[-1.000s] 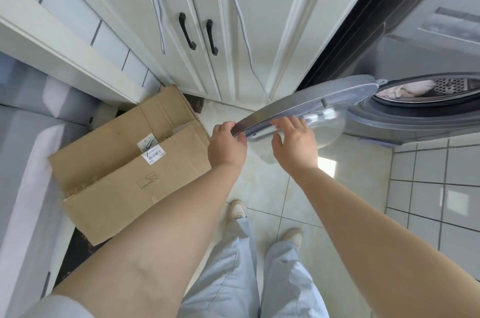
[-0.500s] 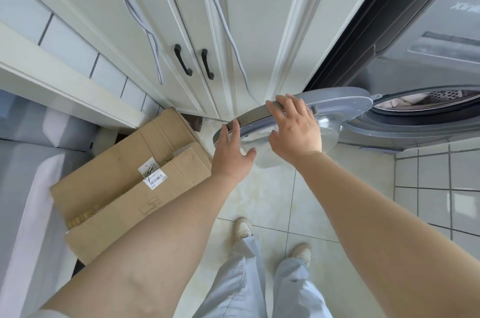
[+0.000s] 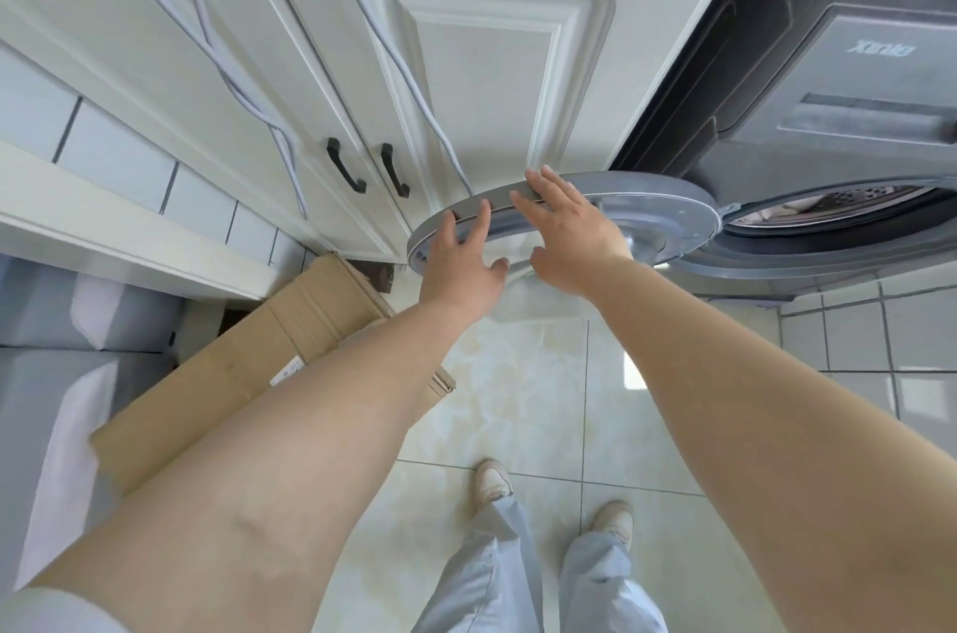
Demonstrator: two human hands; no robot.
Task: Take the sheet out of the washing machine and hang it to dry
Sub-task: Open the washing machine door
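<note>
The dark grey washing machine [image 3: 849, 78] stands at the upper right with its round grey door [image 3: 657, 213] swung wide open to the left. Inside the drum, a pale bunched sheet [image 3: 792, 206] shows through the opening. My left hand [image 3: 461, 259] lies with straight fingers against the door's outer rim. My right hand [image 3: 567, 236] rests flat on the door's edge beside it, fingers spread. Neither hand grips anything.
White cabinet doors [image 3: 481, 78] with black handles [image 3: 346, 166] stand just behind the open door, with grey cables [image 3: 243, 88] hanging over them. A flattened cardboard box [image 3: 290, 337] leans at the left. My feet stand on pale floor tiles [image 3: 523, 394].
The door has swung further open toward the cabinets. My left hand went from gripping the rim to lying flat on it, and both hands moved up with the door.
</note>
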